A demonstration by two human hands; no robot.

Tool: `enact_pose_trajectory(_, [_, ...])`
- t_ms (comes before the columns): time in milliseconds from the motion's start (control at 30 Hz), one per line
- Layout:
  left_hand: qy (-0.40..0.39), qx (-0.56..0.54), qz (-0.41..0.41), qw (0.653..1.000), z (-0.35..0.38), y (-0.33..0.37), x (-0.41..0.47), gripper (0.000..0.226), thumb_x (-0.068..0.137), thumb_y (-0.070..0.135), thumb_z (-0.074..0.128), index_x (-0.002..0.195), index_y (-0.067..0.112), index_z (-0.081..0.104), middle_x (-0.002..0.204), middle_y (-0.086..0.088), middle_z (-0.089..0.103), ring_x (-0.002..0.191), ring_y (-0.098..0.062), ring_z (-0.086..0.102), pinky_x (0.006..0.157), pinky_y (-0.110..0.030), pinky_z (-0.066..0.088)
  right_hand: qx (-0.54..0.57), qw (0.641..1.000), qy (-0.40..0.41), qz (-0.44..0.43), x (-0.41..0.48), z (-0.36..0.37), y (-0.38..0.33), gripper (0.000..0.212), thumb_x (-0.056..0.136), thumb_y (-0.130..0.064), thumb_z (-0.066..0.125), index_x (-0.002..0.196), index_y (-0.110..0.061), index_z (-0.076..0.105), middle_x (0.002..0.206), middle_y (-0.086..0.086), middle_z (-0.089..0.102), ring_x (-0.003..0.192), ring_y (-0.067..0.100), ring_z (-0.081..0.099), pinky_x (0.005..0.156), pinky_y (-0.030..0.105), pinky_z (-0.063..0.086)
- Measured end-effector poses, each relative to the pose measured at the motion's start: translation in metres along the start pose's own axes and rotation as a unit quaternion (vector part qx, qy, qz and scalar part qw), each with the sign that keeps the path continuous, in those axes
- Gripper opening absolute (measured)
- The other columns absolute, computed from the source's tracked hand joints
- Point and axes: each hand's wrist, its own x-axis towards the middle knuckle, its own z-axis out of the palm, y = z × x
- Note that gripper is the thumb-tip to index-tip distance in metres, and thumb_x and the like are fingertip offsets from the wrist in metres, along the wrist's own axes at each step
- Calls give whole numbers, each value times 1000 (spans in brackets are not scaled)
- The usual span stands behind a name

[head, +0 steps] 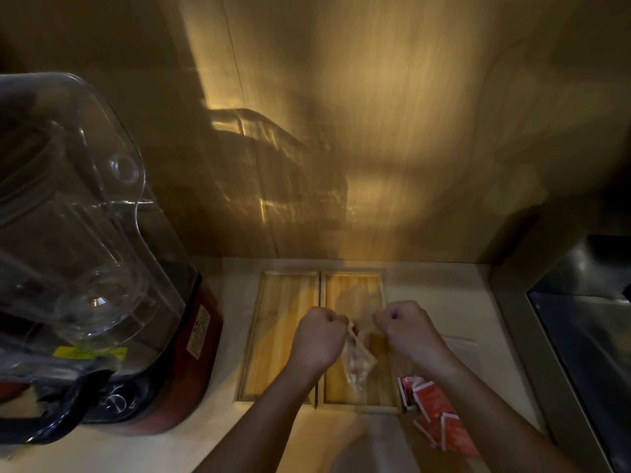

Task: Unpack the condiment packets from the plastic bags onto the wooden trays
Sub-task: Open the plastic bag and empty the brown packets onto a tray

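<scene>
**Tearing a bag open over the trays**

Two trays [283,336] sit side by side, both bare of packets. Above the right one, left hand [319,336] and right hand [408,331], fists clenched, pull the bag [358,360] apart so its pale packets should drop in. Red packets [435,411] wait just right.

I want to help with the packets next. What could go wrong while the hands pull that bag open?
1. Both hands, left and right, tug the clear bag apart above the right tray; if it rips suddenly, packets might scatter off the tray.
2. The red packets lie near the counter's front edge, beside the right arm; it might knock them off.
</scene>
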Motion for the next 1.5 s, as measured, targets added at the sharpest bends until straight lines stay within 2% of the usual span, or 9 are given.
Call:
enact_pose_trajectory(133, [-5,-79,-22,997,1,-3,-2,28,87,17,49,61,11,59,54,-3,50,51,-16,46,56,-31,37,47,996,-55,56,-8,0,-6,46,87,-35,57,44,-19,48,25,-8,35,24,4,33,35,19,28])
enact_pose_trajectory(267, [39,-86,-3,996,11,-1,-6,33,92,25,47,68,7,61,59,-5,53,59,-20,50,61,-33,40,93,982,-136,88,-16,7,-10,38,86,-19,55,49,-15,54,30,-7,39,25,4,31,31,14,21])
enact_pose_trajectory(467, [-51,-58,1,997,10,-6,-12,35,86,21,53,52,15,54,46,3,48,48,-13,44,57,-30,36,91,990,-100,47,-16,3,-6,37,86,-11,54,49,-14,53,25,-8,41,23,1,36,29,10,25])
enact_pose_trajectory(667, [10,-20,-1,1000,-14,-13,-7,37,82,18,55,44,17,54,43,2,48,41,-10,42,49,-24,34,-2,998,-59,19,-10,-9,11,39,78,-12,61,43,-18,46,42,-2,40,44,12,38,51,26,32])
enact_pose_trajectory(800, [11,20,15,1000,-22,-12,-6,37,81,17,55,44,14,55,42,1,48,39,-11,42,50,-25,35,-28,998,-58,14,-10,-16,13,39,78,-14,61,42,-18,47,42,-1,38,40,9,36,51,26,31])
enact_pose_trajectory(967, [37,-11,41,998,-23,-7,-10,34,89,28,52,59,12,58,52,1,52,50,-13,48,57,-29,40,70,995,-55,46,-16,-19,-1,35,83,-8,56,47,-10,54,34,-5,37,26,3,28,34,18,23])
enact_pose_trajectory(1100, [130,-117,88,981,-11,-10,-27,33,90,42,46,81,12,56,63,2,55,60,-15,52,57,-29,43,177,981,-29,74,-18,-16,-19,38,88,-10,54,50,-7,56,30,-3,47,22,2,36,27,12,26])
enact_pose_trajectory(1333, [123,161,138,970,22,-23,-37,48,72,65,57,102,28,52,86,13,56,82,-9,57,67,-30,41,344,934,24,98,-20,-10,-37,28,89,-16,55,64,-6,61,43,4,52,25,5,30,28,15,21])
enact_pose_trajectory(1500, [181,141,246,942,20,-23,-25,37,80,47,41,85,22,68,82,6,68,77,-15,65,59,-29,46,370,925,14,91,-26,-14,-39,25,90,-16,54,69,-3,61,47,6,51,25,3,36,27,14,25])
